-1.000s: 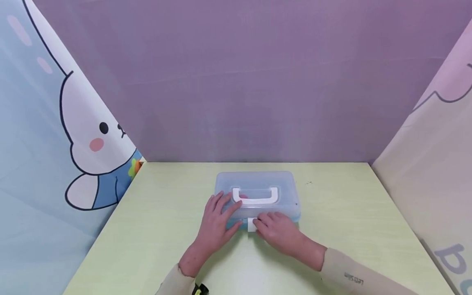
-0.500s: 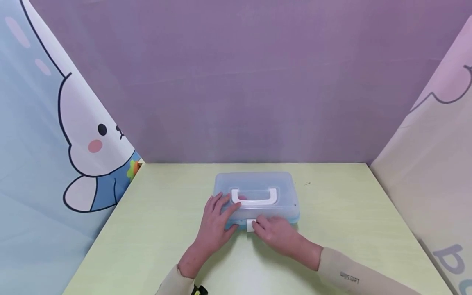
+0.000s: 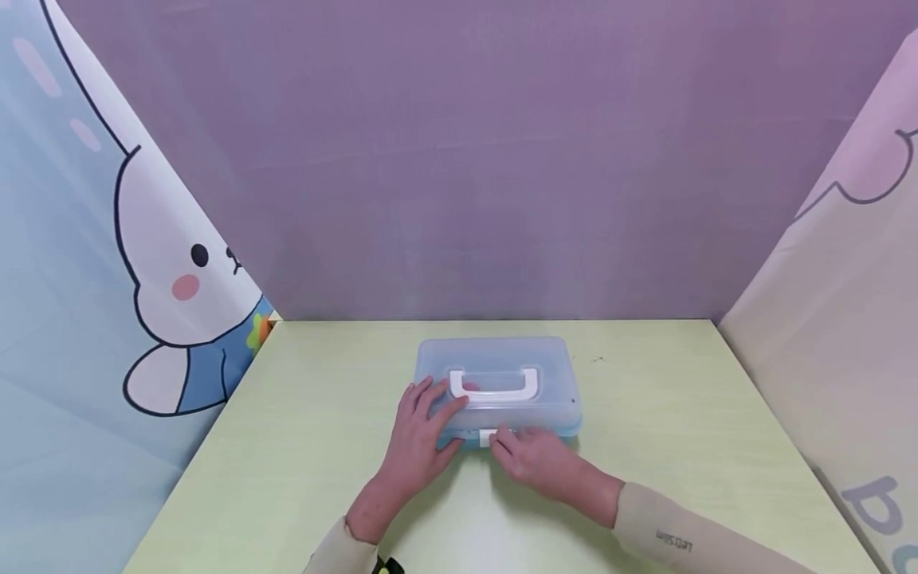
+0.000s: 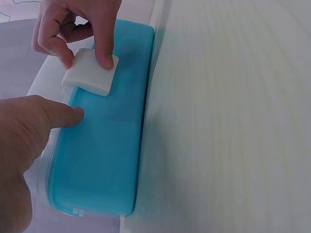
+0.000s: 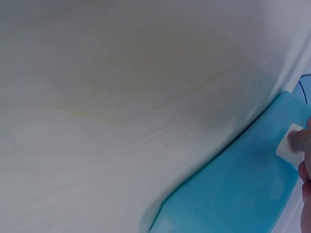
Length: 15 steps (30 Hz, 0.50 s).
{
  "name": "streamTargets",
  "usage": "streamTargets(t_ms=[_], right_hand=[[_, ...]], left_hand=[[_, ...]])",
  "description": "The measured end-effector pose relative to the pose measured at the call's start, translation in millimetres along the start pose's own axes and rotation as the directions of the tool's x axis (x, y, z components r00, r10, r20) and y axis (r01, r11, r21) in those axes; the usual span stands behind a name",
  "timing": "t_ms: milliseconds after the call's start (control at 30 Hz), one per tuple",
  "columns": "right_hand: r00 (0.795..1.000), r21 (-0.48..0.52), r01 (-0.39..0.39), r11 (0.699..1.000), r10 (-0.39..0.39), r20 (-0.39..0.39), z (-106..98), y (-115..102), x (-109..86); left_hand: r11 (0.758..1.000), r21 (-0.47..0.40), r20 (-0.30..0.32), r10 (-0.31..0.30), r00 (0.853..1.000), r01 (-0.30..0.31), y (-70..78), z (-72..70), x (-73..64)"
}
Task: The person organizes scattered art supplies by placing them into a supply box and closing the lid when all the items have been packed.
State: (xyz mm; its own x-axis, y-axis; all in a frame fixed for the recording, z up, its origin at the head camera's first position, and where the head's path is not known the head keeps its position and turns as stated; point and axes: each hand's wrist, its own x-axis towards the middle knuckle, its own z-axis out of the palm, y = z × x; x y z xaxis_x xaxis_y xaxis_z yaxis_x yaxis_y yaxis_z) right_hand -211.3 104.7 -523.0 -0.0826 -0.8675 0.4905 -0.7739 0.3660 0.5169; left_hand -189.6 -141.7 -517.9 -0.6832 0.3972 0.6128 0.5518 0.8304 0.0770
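Note:
A plastic storage box with a translucent lid and a blue base sits on the table. My left hand rests on the lid's left part, fingers spread beside the white handle; its thumb touches the box's front. My right hand pinches the white latch at the front middle between thumb and fingers. In the left wrist view the latch lies across the seam of lid and base. A small pink thing shows faintly through the lid.
The pale green table extends around the box. A purple cloth wall stands behind it, with a rabbit-printed cloth on the left and a pale cloth on the right.
The latch in my right hand looks shorter from above than before, as its angle has changed. My right hand has shifted slightly; the left hand stays on the lid.

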Motion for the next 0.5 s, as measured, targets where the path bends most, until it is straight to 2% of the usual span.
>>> streamTargets(t_ms=[333, 500], right_hand=[[0.997, 0.014, -0.029, 0.999, 0.03, -0.069, 2.3, -1.7, 0.1], [0.995, 0.022, -0.035, 0.999, 0.037, -0.092, -5.1, -0.1, 4.7]], left_hand=[[1.0, -0.008, 0.008, 0.002, 1.0, -0.001, 0.5, 0.1, -0.7], [1.0, -0.015, 0.015, 0.008, 1.0, -0.008, -1.6, -0.1, -0.3]])
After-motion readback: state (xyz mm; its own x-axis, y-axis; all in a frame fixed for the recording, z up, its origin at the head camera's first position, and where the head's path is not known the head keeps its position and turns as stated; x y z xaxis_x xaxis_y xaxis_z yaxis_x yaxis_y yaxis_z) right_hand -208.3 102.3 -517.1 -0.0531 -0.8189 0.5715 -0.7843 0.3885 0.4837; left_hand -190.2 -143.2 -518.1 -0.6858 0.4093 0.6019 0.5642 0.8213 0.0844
